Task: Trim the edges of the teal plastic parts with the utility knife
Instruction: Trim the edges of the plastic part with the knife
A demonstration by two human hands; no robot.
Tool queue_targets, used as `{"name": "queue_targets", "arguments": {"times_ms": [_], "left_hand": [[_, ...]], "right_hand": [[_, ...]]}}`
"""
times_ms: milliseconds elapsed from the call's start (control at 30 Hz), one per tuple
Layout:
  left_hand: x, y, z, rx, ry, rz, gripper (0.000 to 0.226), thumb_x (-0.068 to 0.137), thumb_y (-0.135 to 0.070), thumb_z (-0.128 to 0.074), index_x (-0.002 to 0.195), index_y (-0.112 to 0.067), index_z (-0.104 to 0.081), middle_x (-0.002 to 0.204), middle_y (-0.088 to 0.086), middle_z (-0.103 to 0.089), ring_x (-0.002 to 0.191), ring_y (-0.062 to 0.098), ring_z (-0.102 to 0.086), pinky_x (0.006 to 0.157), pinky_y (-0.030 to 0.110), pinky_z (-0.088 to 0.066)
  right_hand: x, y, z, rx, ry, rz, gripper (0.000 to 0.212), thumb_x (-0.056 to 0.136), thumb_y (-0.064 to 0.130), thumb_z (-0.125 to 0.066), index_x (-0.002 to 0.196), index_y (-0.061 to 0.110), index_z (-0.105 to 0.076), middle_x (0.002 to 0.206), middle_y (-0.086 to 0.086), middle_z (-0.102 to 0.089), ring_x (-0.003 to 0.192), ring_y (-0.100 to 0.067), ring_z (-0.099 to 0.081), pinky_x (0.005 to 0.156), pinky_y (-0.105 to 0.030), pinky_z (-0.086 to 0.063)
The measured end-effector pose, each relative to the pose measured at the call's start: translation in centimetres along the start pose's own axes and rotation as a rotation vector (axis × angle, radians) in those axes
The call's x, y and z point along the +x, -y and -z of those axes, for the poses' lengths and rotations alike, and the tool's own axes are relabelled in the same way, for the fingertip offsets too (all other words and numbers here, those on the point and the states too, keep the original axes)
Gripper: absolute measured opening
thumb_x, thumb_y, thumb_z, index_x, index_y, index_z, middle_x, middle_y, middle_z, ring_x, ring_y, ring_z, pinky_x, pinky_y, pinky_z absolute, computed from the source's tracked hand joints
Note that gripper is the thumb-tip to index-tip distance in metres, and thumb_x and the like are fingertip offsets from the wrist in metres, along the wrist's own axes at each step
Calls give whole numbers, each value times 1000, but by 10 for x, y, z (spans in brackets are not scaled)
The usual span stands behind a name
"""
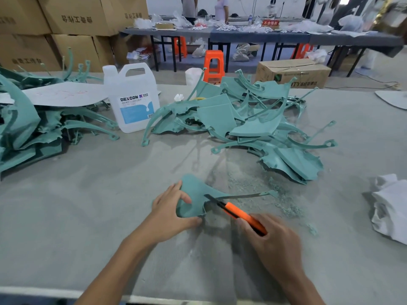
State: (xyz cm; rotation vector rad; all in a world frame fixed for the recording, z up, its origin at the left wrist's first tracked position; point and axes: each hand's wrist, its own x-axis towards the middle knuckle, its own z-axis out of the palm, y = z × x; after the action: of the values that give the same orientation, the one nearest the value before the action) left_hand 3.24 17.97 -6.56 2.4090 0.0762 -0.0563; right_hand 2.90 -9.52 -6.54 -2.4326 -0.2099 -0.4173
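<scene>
The left hand (174,208) is gripping the teal part (193,194) over the table (88,216), its thin arm running toward 3 o'clock, while the right hand (271,241) is clasping the utility knife (240,213) (blade out), aiming toward 10 o'clock at that edge

Grey table (77,205); left heap of teal parts (28,128), centre heap (253,119), jug (132,100), white cloth (389,208), shavings (284,201)

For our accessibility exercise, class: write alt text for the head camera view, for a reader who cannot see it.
A person's left hand holds a teal plastic part on a grey table while the right hand holds an orange utility knife against its edge. Piles of teal parts lie behind.
</scene>
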Motion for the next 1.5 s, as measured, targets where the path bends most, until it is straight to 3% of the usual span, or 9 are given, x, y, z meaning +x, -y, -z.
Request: {"name": "queue_targets", "arguments": {"times_ms": [200,500,667,767,933,1133,1300,1400,1500], "left_hand": [[3,3,0,55,-34,8,81,50,-82,-66,115,-40,-45,157,-22,-24,150,0,-8,120,39,6],[0,1,-4,41,-51,6,65,53,-76,-68,103,-42,-44,162,-15,-22,149,-2,-5,118,35,1],[0,0,-4,40,-62,16,63,52,-75,-68,99,-40,-46,162,-15,-23,146,-4,-6,117,34,0],[0,-3,-7,55,-64,28,60,53,-74,-68,95,-39,-45,163,-13,-22,147,-3,-7,113,29,-1],[0,-20,-19,147,-113,89,50,57,-71,-58,88,-36,-42,163,-9,-23,146,3,-13,103,30,-9],[-17,-36,-31,352,-196,99,46,65,-74,-51,85,-34,-40,145,-16,-39,133,5,-24,88,35,-18],[-24,-37,-26,540,-182,97,84,54,-103,-26,109,-42,-41,109,-15,-37,107,15,-35,83,37,-25],[-16,-35,-19,530,-128,82,116,49,-107,-27,139,-33,-33,129,-7,-34,122,19,-29,101,37,-30],[-14,-31,-21,416,-70,51,121,54,-101,-37,148,-26,-27,161,-4,-12,148,15,-4,120,36,-15]], "right_hand": [[1,0,-1,-97,121,66,21,76,57,-76,80,37,-74,71,13,-63,71,-10,-61,60,-31,-48],[1,-1,-5,-172,39,50,33,81,67,-64,78,35,-69,66,14,-56,64,-10,-57,52,-26,-40],[-3,1,-7,-230,-2,186,35,82,63,-63,67,31,-66,61,10,-57,60,-14,-60,47,-30,-42],[-2,1,-6,-213,12,106,30,79,60,-73,70,32,-67,64,11,-58,62,-15,-61,49,-30,-44],[-1,0,-8,-166,4,37,37,83,68,-58,77,32,-67,65,14,-48,64,-17,-60,51,-29,-39],[0,-6,-7,-171,-3,-51,34,84,67,-60,81,34,-68,70,13,-52,69,-18,-62,55,-30,-38],[0,-3,-7,-182,-2,146,30,80,55,-76,69,30,-64,61,12,-52,58,-12,-55,48,-26,-38],[1,-5,-7,-181,-22,154,29,80,55,-74,69,30,-65,61,12,-53,57,-12,-54,47,-28,-39],[1,-3,-9,-216,-37,85,30,80,57,-76,70,31,-64,64,11,-55,63,-16,-60,49,-30,-42]]}}
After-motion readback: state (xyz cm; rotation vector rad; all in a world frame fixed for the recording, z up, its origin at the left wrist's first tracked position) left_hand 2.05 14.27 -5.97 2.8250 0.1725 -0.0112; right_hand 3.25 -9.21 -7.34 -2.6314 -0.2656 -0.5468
